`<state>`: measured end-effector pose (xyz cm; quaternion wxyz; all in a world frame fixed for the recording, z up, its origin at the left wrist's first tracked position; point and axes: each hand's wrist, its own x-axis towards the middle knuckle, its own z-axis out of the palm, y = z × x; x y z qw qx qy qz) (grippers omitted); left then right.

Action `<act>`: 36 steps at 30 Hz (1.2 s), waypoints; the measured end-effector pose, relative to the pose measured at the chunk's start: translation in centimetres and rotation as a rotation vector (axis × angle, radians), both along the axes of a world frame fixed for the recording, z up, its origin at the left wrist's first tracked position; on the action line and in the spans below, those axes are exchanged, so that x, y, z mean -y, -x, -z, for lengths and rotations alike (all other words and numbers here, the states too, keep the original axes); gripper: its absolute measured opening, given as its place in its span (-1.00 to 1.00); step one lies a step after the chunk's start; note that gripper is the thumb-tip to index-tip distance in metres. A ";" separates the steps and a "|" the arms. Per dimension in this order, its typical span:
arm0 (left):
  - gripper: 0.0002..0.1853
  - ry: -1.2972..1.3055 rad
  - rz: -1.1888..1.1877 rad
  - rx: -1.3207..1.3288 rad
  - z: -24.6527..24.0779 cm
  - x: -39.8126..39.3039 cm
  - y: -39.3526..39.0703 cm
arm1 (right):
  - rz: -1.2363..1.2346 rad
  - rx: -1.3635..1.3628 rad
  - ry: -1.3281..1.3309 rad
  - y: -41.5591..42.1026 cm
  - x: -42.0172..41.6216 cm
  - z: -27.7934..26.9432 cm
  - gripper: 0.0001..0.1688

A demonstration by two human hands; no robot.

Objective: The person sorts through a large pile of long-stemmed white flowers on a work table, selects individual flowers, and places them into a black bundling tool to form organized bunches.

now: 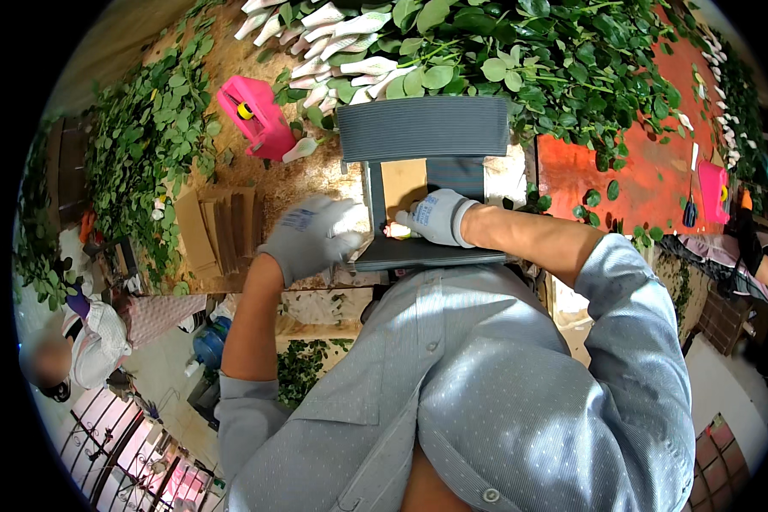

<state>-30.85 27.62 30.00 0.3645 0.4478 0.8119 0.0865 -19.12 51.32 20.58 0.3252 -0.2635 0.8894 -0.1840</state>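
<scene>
My left hand (310, 233), in a grey knit glove with blue print, hovers left of a dark ribbed stand (424, 130). Its thumb and fingers are apart, and nothing shows between them. In a matching glove, my right hand (436, 217) rests over the stand's lower part with its fingers curled around a small pale pink-and-green rose head (397, 230). The rose's stem is hidden by the hand. Beneath the hand, a brown cardboard sheet (404, 182) lies in the stand. The stand's front ledge (430, 253) is close to my shirt.
Cut cardboard pieces (221, 230) stand stacked at left. Beyond them is a pink holder (256, 118) with a yellow-and-black tool. White-netted rose heads (339, 45) and leafy stems (550, 57) cover the far side. A red tabletop (589, 185) extends right. Co-workers are at both sides.
</scene>
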 end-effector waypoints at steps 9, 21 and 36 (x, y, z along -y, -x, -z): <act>-0.11 0.159 0.173 0.405 -0.1 -6.5 -4.6 | 0.293 -0.032 0.258 -1.4 -1.4 2.7 -0.63; -0.36 0.046 0.273 0.275 1.9 -6.1 -5.4 | 1.240 -0.522 0.141 -15.0 -10.0 -2.6 -0.62; -0.32 0.107 0.330 0.300 3.6 -5.7 -4.8 | 0.737 -0.401 -0.627 -19.5 -11.3 -1.0 -0.78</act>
